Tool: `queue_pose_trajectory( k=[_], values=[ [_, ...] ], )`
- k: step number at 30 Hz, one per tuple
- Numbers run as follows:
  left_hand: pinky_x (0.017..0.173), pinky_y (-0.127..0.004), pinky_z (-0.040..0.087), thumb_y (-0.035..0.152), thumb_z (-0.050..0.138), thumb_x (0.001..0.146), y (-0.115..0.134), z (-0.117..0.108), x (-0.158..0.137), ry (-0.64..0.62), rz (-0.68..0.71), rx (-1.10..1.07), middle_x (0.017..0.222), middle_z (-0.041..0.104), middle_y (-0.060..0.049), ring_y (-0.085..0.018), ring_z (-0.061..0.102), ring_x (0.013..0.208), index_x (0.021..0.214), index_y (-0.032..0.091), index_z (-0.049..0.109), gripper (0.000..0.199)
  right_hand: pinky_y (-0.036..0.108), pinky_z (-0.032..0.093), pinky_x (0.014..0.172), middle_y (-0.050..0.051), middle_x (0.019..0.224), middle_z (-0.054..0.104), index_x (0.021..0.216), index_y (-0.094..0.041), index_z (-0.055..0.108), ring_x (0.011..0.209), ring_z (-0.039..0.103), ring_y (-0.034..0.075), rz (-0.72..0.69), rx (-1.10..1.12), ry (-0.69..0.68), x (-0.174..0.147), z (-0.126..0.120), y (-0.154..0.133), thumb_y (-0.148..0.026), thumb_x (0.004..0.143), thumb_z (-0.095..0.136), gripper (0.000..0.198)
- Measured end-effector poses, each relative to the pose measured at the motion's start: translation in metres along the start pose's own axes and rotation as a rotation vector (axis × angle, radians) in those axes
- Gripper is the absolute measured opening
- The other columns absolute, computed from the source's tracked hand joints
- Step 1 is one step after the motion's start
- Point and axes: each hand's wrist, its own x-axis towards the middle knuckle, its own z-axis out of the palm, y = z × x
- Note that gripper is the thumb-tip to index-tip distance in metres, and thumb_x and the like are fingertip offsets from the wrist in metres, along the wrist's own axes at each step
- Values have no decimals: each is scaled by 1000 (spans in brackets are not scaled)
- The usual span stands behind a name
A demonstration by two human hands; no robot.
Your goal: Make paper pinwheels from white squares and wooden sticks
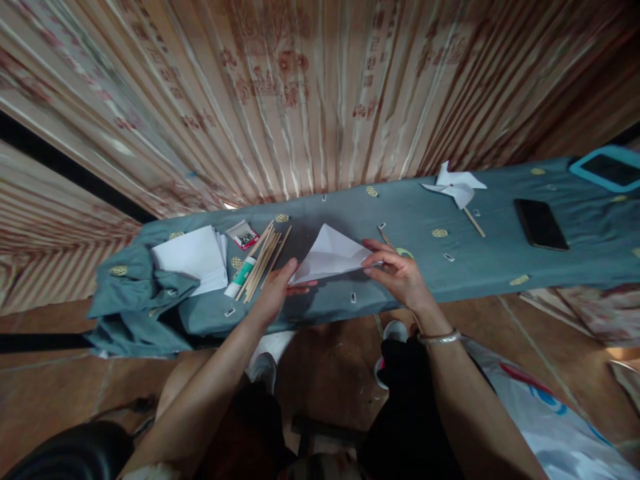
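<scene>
Because the white paper [331, 257] looks thin, it is probably light and easily creased, so its corners seem best for holding. It is between the left hand [276, 288] and the right hand [399, 268], and each pinches one corner. Beside the left hand lie wooden sticks [262, 262]; beyond the right hand, a pinwheel [461, 191].

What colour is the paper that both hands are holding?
The paper is white; it shows best in the head view, the only one.

Head view, facing forward, angled down
</scene>
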Motion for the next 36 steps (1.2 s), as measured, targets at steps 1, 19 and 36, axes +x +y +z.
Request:
queue_pose_trajectory(
  k=[1, 19, 36],
  values=[
    [65, -31, 58, 57, 66, 80, 5, 1, 0, -26, -31, 9, 97, 76, -13, -25, 74, 84, 98, 11, 70, 50, 47, 43, 108, 9, 132, 65, 79, -24, 72, 128, 57, 28, 1, 8, 1, 0, -3, -1, -44, 76, 75, 20],
    [56, -25, 48, 37, 76, 64, -11, 14, 18, 62, 131, 258, 67, 72, -4, -16, 64, 59, 73, 12, 73, 26, 40, 54, 86, 13, 111, 73, 104, -18, 72, 100, 69, 27, 69, -567, 249, -7, -34, 15, -35, 89, 52, 29],
    [67, -29, 57, 26, 77, 63, 8, -18, 36, 315, 421, 267, 90, 77, -4, -21, 70, 78, 99, 16, 74, 38, 31, 48, 62, 13, 83, 75, 96, -16, 69, 74, 71, 25, 285, -992, 150, 3, -30, 30, -33, 83, 62, 24]
  ],
)
